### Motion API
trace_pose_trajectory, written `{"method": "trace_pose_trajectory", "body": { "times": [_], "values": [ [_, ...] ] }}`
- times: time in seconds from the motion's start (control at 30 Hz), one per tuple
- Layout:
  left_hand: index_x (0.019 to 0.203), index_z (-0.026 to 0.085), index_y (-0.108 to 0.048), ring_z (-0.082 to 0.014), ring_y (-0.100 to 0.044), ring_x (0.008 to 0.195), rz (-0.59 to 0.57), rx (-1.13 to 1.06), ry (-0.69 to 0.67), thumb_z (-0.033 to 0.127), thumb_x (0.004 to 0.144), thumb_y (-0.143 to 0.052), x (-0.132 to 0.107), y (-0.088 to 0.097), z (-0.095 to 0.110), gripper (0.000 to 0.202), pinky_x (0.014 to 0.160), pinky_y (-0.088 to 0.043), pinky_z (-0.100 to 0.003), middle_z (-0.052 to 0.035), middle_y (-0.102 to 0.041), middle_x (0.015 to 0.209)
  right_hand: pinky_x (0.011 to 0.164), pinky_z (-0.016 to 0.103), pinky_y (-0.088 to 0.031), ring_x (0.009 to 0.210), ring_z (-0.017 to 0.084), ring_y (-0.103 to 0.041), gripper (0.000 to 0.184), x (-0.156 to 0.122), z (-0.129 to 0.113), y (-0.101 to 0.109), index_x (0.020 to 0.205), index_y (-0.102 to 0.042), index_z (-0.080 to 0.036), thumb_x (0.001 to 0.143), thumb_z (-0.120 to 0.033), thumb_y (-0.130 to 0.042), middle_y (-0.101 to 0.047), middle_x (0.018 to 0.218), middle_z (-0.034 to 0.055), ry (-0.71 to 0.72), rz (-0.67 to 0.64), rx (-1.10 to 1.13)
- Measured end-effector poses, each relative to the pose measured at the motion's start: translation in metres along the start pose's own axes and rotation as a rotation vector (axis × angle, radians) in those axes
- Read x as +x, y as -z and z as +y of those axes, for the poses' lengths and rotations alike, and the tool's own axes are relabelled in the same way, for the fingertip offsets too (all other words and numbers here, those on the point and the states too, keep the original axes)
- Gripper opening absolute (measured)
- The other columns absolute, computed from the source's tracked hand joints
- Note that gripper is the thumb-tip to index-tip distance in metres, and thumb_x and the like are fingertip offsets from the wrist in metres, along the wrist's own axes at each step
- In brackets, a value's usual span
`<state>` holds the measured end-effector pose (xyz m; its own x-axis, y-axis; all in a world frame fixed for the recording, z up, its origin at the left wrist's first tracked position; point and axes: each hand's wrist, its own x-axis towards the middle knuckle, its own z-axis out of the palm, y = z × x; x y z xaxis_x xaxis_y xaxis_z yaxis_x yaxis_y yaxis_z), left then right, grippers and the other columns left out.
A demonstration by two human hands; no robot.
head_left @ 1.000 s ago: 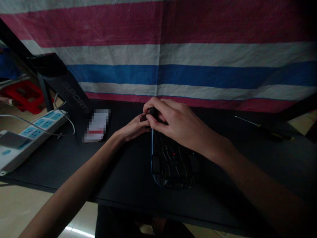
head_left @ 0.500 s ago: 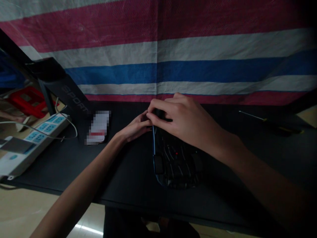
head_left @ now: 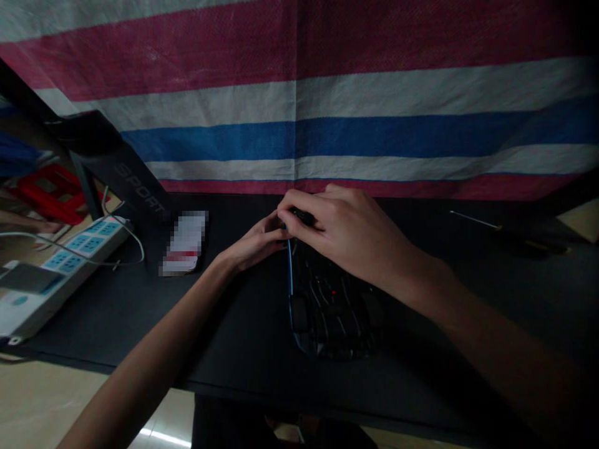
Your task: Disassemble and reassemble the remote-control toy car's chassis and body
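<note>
A toy car [head_left: 333,318] lies wheels-up on the black table, its dark underside showing and a blue edge along its left. My left hand [head_left: 257,243] reaches to the car's far left corner, its fingers closed against the edge there. Over the car's far end arches my right hand [head_left: 334,218], thumb and forefinger pinched together at that same corner, close to the left fingertips. A dark round part, perhaps a wheel [head_left: 303,216], shows in the gap between the right thumb and forefinger. What lies between the right fingertips is hidden.
A screwdriver [head_left: 477,219] lies at the right on the black table [head_left: 243,337]. On the left are a blurred-out phone [head_left: 185,243], a white power strip [head_left: 70,262] with a cable, and a dark post marked SPORT [head_left: 126,168]. A striped sheet [head_left: 374,137] hangs behind.
My right hand has dipped slightly over the car's far end, and less of the dark round part shows between its fingers. The left hand and car stay nearly still.
</note>
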<state>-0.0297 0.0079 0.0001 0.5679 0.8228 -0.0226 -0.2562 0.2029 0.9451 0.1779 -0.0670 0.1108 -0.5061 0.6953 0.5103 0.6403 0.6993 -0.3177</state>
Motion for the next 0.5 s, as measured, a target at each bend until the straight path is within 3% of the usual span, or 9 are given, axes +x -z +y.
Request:
{"method": "trace_pose_trajectory", "body": {
  "times": [0.13, 0.27, 0.4, 0.5],
  "values": [
    [0.123, 0.02, -0.073, -0.0241, -0.071, 0.113, 0.015, 0.008, 0.0, 0.03, 0.076, -0.099, -0.0005, 0.0, 0.0, 0.055, 0.095, -0.058, -0.032, -0.0084, -0.079, 0.119, 0.104, 0.042, -0.049, 0.105, 0.026, -0.074, 0.025, -0.0012, -0.0007, -0.0013, 0.129, -0.072, -0.019, 0.107, -0.02, -0.06, -0.082, 0.116, 0.0088, 0.048, 0.027, 0.0],
    [0.121, 0.022, -0.074, -0.0224, -0.072, 0.109, 0.012, 0.009, -0.002, 0.033, 0.078, -0.098, -0.0019, 0.0014, -0.0009, 0.051, 0.093, -0.058, -0.031, -0.0077, -0.078, 0.12, 0.098, 0.042, -0.049, 0.092, 0.024, -0.073, 0.018, -0.001, -0.0014, -0.0015, 0.117, -0.074, -0.021, 0.112, -0.025, -0.058, -0.082, 0.1, 0.0062, 0.008, 0.016, -0.033],
    [0.111, 0.022, -0.074, -0.0223, -0.073, 0.102, -0.014, 0.001, -0.03, 0.03, 0.078, -0.098, -0.0026, 0.0023, -0.0006, 0.042, 0.093, -0.059, -0.033, -0.0065, -0.079, 0.108, 0.109, 0.042, -0.047, 0.114, 0.026, -0.073, 0.024, -0.0009, -0.002, -0.0019, 0.128, -0.072, -0.022, 0.106, -0.018, -0.061, -0.083, 0.121, 0.0075, 0.089, 0.015, 0.024],
    [0.111, 0.02, -0.074, -0.0219, -0.073, 0.102, -0.01, 0.004, -0.007, 0.03, 0.079, -0.098, -0.0021, 0.0023, 0.0, 0.041, 0.095, -0.058, -0.033, -0.0081, -0.079, 0.111, 0.099, 0.042, -0.05, 0.097, 0.025, -0.074, 0.018, -0.0019, -0.0017, -0.0025, 0.121, -0.075, -0.021, 0.11, -0.024, -0.061, -0.082, 0.104, 0.0065, 0.036, 0.009, -0.034]
  ]
}}
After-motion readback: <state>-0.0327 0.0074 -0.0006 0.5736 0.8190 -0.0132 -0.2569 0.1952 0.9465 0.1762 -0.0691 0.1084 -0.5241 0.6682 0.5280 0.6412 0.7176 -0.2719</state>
